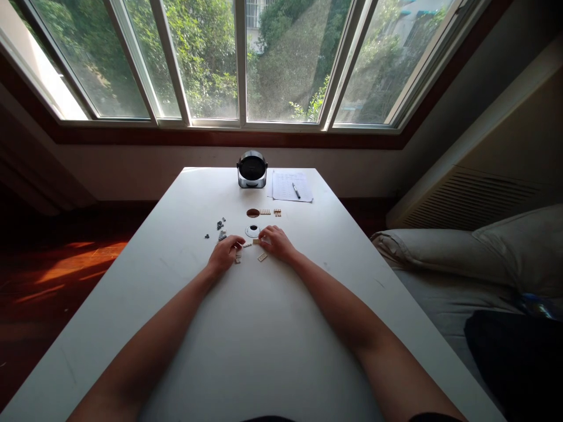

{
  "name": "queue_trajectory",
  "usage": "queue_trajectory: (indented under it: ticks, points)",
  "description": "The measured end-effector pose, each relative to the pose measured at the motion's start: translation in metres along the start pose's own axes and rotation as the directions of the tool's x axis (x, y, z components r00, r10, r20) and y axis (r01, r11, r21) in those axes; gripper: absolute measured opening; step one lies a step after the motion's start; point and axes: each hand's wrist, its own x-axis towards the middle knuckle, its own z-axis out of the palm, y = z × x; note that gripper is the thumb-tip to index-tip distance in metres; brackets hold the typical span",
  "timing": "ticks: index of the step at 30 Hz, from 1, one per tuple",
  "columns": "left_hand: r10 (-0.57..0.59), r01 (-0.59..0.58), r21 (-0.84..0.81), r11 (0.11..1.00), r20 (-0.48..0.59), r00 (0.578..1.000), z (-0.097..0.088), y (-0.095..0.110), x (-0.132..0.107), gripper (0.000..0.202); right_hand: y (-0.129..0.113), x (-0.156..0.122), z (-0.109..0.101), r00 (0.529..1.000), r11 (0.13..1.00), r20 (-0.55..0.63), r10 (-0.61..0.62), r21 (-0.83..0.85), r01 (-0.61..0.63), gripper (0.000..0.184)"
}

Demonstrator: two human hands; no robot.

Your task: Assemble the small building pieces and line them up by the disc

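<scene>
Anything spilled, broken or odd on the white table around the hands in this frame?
Nothing stands out. The left hand and right hand rest among small building pieces; a loose grey cluster lies scattered to the left. The paper with its pen lies flat on the table.

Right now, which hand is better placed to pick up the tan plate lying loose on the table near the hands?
Right, probably. The tan plate lies just below the right hand, beside its fingers. The left hand is farther off, across the gap.
</scene>
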Motion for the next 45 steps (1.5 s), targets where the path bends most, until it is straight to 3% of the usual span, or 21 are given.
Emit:
queue_trajectory:
  ticks: [7,15,22,34,40,45]
  points:
    - [0.016,-0.009,0.203,0.979,-0.035,0.999,-0.002,0.0,0.0,0.024,-0.001,0.0,0.0,1.0,1.0,-0.009,0.001,0.018,-0.001,0.01]
    - [0.063,-0.062,0.238,0.969,0.005,0.998,-0.003,0.007,-0.001,0.018,-0.001,-0.001,-0.001,1.0,0.998,0.013,-0.022,0.067,0.021,0.011]
    - [0.119,-0.111,0.228,0.967,-0.024,0.993,-0.005,0.015,-0.005,0.021,-0.013,-0.002,-0.002,0.999,0.99,-0.02,-0.05,0.129,0.052,0.01]
    - [-0.011,0.013,0.036,0.999,-0.055,0.998,-0.003,0.012,-0.003,0.025,-0.043,-0.005,0.0,0.983,0.96,-0.035,-0.181,0.212,0.184,0.007]
    - [-0.003,0.004,0.014,1.0,-0.083,0.997,-0.005,0.013,-0.004,0.02,-0.043,-0.005,0.003,0.994,0.921,-0.093,-0.054,0.38,0.085,0.012]
    - [0.047,-0.044,0.027,0.999,-0.109,0.993,-0.005,0.019,-0.006,0.021,-0.043,-0.003,0.0,0.998,0.902,-0.048,0.04,0.432,-0.015,0.019]
